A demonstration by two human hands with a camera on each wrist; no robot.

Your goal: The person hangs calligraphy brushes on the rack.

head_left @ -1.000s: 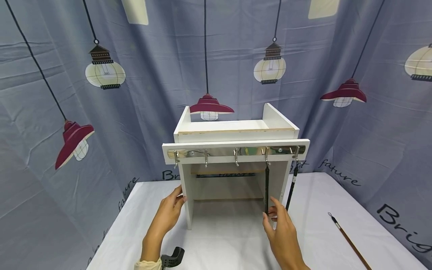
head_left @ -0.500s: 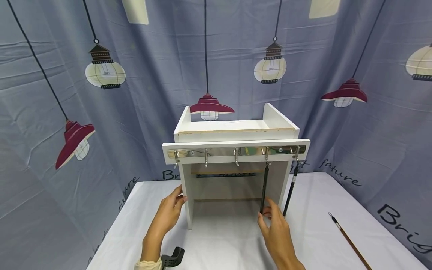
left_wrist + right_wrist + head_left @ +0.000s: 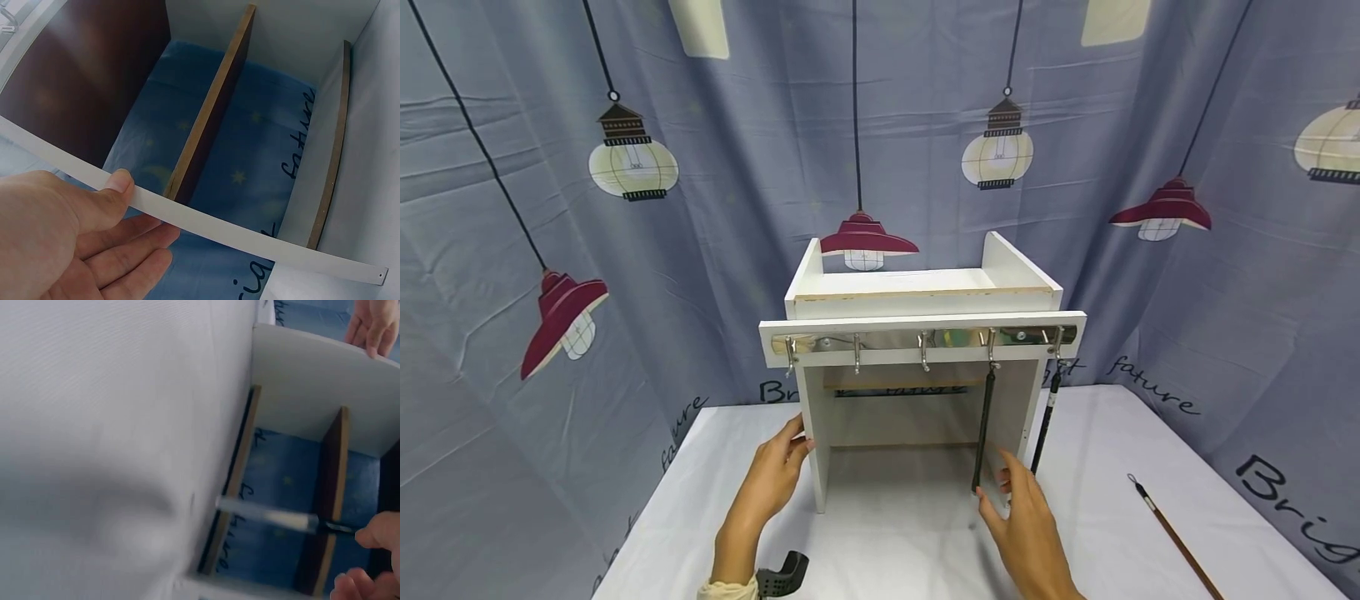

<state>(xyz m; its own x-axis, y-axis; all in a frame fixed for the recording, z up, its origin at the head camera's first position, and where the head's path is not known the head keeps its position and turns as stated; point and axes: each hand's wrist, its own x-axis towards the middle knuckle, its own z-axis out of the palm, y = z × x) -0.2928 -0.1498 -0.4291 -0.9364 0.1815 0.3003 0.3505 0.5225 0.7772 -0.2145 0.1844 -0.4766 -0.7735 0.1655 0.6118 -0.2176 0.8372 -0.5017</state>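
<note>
Black handwritten-style lettering is printed on the blue-grey curtain (image 3: 910, 125). At right in the head view, large letters (image 3: 1292, 508) read "Brig", cut off by the edge; above them a smaller word (image 3: 1155, 387) reads "fature". "Br" (image 3: 775, 392) shows left of the white shelf unit (image 3: 925, 304), which hides what follows. Through the unit, the left wrist view shows "fature" again; the right wrist view's letters are sideways and blurred.

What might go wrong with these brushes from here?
The black brush beside the right grip hangs at a slant; a nudge might swing it against the neighbouring black brush. A harder knock could perhaps lift it off its hook. The brown-handled brush lies loose on the table and may roll if bumped.
</note>
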